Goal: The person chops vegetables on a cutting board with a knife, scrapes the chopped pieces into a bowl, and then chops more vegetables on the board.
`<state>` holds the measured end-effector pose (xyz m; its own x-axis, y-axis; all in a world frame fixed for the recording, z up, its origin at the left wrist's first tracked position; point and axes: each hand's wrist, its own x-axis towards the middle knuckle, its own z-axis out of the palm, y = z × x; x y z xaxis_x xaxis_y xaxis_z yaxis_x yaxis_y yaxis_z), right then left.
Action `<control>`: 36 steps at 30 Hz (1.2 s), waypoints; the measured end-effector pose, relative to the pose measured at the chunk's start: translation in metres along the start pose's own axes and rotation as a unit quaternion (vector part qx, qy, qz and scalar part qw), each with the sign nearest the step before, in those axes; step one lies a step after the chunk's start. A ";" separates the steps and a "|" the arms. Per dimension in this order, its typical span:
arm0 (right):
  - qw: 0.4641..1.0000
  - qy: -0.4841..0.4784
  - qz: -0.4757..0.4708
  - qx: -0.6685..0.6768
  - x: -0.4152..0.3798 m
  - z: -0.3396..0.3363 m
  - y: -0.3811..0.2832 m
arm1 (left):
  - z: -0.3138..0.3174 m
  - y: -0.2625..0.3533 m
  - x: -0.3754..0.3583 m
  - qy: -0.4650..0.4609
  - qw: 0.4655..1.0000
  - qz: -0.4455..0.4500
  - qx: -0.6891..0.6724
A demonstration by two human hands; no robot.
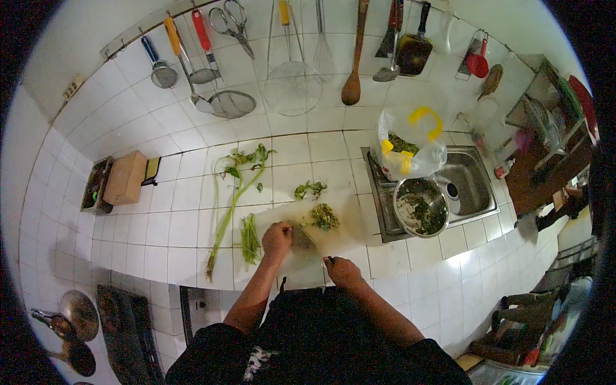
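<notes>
My right hand [344, 272] is closed round the dark handle of a knife [304, 241], whose blade points up and left over the pale cutting board [350, 221]. Beside the blade's far end my left hand [278, 240] rests on the board with its fingers curled; what they hold is too small to make out. A pile of chopped greens [325, 217] lies just beyond the blade. Cut green stalks [249, 239] lie left of my left hand, and long leafy stalks [234, 199] stretch across the tiles further left. Some loose leaves [310, 188] sit behind the board.
At the right, a metal bowl [421, 206] with chopped greens stands at the sink [473, 183], beside a plastic bag [414, 144] holding greens. A brown box [125, 178] is at the far left. Utensils hang along the back wall, among them a wooden spoon [351, 86].
</notes>
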<state>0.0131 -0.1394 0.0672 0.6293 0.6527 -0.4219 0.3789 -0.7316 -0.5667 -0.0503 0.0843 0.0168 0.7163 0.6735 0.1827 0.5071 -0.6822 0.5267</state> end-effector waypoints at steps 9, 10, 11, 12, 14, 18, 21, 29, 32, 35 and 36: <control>0.998 0.003 0.031 0.061 -0.020 -0.014 0.008 | 0.001 0.020 0.033 -0.036 0.995 0.049 -0.075; 0.998 0.002 0.031 0.061 -0.022 -0.015 0.008 | 0.004 0.024 0.034 -0.037 0.995 0.048 -0.075; 0.997 0.008 0.033 0.062 -0.023 -0.018 0.008 | 0.007 0.028 0.034 -0.082 0.994 0.017 -0.064; 0.997 0.015 0.035 0.064 -0.022 -0.019 0.009 | 0.007 0.032 0.034 -0.125 0.991 -0.012 -0.053; 0.997 0.022 0.034 0.069 -0.022 -0.021 0.013 | 0.005 0.037 0.029 -0.092 0.995 0.022 -0.015; 0.994 0.048 0.034 0.093 -0.024 -0.027 0.016 | 0.008 0.026 0.021 0.001 0.994 0.111 0.003; 0.994 0.046 0.032 0.090 -0.019 -0.024 0.021 | 0.000 0.029 0.017 0.039 0.995 0.094 -0.003; 0.999 -0.019 0.039 0.030 -0.008 -0.024 0.009 | 0.019 0.017 0.016 -0.034 0.998 0.054 -0.004; 0.998 -0.040 0.033 0.020 -0.011 -0.028 0.001 | 0.014 0.023 0.011 -0.018 0.999 0.049 -0.005; 0.999 -0.051 0.009 0.005 -0.001 -0.023 0.000 | 0.014 0.023 0.013 -0.018 0.999 0.040 -0.011; 0.998 -0.055 -0.003 -0.005 0.004 -0.020 0.000 | 0.014 0.025 0.013 -0.025 0.999 0.037 -0.013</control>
<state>0.0286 -0.1405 0.0798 0.5489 0.6745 -0.4937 0.3902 -0.7291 -0.5624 -0.0214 0.0723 0.0210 0.7745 0.6061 0.1808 0.4401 -0.7218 0.5341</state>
